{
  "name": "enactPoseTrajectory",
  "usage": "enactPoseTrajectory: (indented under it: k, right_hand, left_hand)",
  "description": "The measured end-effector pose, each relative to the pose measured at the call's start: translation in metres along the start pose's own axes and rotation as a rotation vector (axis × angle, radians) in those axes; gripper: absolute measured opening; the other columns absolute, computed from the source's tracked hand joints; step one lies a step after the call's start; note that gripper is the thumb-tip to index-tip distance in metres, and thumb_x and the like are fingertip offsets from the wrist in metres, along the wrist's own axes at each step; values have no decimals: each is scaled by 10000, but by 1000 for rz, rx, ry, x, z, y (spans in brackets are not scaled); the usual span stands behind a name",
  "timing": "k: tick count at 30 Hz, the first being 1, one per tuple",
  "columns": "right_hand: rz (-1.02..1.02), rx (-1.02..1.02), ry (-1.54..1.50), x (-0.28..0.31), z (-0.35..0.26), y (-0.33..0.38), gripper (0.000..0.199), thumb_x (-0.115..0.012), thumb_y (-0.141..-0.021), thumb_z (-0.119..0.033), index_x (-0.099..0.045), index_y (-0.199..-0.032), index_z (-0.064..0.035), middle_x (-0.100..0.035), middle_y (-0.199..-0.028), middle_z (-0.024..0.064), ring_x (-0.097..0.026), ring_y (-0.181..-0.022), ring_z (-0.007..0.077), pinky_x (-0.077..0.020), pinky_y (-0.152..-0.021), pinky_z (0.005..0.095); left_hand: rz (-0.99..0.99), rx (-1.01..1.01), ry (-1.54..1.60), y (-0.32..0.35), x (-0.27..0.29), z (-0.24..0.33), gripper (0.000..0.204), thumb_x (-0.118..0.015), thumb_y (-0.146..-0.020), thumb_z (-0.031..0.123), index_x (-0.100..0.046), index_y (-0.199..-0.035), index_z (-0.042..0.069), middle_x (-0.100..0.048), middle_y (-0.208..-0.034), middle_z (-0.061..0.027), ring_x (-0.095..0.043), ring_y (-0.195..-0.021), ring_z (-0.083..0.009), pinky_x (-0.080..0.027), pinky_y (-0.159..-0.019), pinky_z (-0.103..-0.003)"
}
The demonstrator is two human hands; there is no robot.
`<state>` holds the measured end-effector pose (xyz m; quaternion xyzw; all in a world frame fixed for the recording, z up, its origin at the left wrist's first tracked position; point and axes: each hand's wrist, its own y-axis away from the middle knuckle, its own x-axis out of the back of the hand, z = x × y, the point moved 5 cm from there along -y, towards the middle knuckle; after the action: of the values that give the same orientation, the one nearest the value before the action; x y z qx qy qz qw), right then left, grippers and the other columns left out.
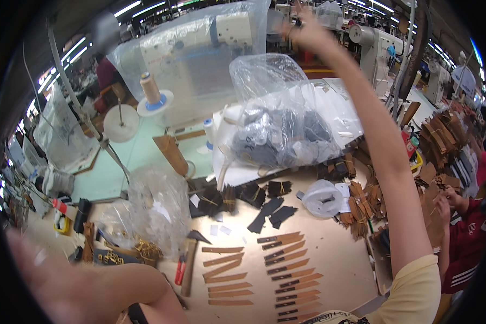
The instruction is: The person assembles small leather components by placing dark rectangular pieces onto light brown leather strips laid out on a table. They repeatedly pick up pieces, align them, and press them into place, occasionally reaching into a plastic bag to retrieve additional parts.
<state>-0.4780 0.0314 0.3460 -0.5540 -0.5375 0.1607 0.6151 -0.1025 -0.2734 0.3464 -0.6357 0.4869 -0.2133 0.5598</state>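
Observation:
High at the top, my right arm is stretched out and my right hand [310, 35] is raised above the bench, blurred, its fingers looking spread. At the far left edge, my left hand [27, 264] is smeared by motion, so its fingers cannot be made out. Neither hand touches the work on the bench. Below lie two columns of leather strips: plain brown strips [225, 279] on the left and brown strips with dark ends [289, 265] on the right. Beside them are a hammer [188, 264] and a red-handled tool [180, 269].
A plastic-covered sewing machine [200, 54] stands at the back. Before it lies a clear bag of dark pieces [281, 132]. Bundled dark strips [252, 193], a white roll [322, 198] and a crumpled plastic bag [156, 210] surround the strips. A person in red [470, 243] works at right.

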Motion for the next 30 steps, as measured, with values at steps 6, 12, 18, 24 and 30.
enactPoseTrajectory:
  k: [6, 12, 18, 24, 30]
  right_hand:
    - [-651, -345, 377, -102, 76, 86, 686, -731, -778, -475, -566, -1234, 11, -656, -1111, 228, -642, -995, 370, -468, -887, 488]
    - [-843, 8, 387, -78, -32, 159, 262, -684, -801, -300, -718, -884, -55, -641, -1153, 180, -602, -1101, 302, -406, -976, 474]
    - [-973, 438, 416, -46, -111, 239, 331, -641, -847, -385, -676, -835, -56, -637, -1026, 146, -634, -957, 301, -453, -890, 403]
    - [-973, -261, 317, -30, -68, 234, 478, -544, -905, -512, -642, -1024, -59, -696, -899, 191, -688, -820, 366, -532, -690, 437]
    - [-995, -412, 792, -59, -17, 217, 400, -630, -850, -501, -730, -891, -116, -721, -839, 93, -703, -831, 297, -532, -661, 430]
  left_hand:
    - [-298, 552, -148, 89, -81, -65, 266, -482, -919, 141, -633, -1086, -1, -624, -1115, -113, -590, -1055, -204, -459, -887, -333]
    - [-770, 878, -187, 209, -144, -109, 432, -668, -876, 242, -554, -1231, 25, -576, -1155, -177, -566, -1062, -305, -435, -922, -414]
    - [-1141, 229, -149, 284, -174, -69, 689, -522, -922, 519, -424, -1382, 15, -595, -1174, -256, -566, -1091, -347, -358, -1002, -481]
    - [-1563, 536, -302, 334, -163, -56, 676, -494, -925, 545, -541, -1282, -26, -676, -793, -183, -629, -834, -359, -367, -954, -464]
    - [-1522, 339, -658, 328, -174, -48, 531, -581, -868, 508, -745, -801, 7, -645, -1083, -205, -541, -1088, -296, -319, -1014, -420]
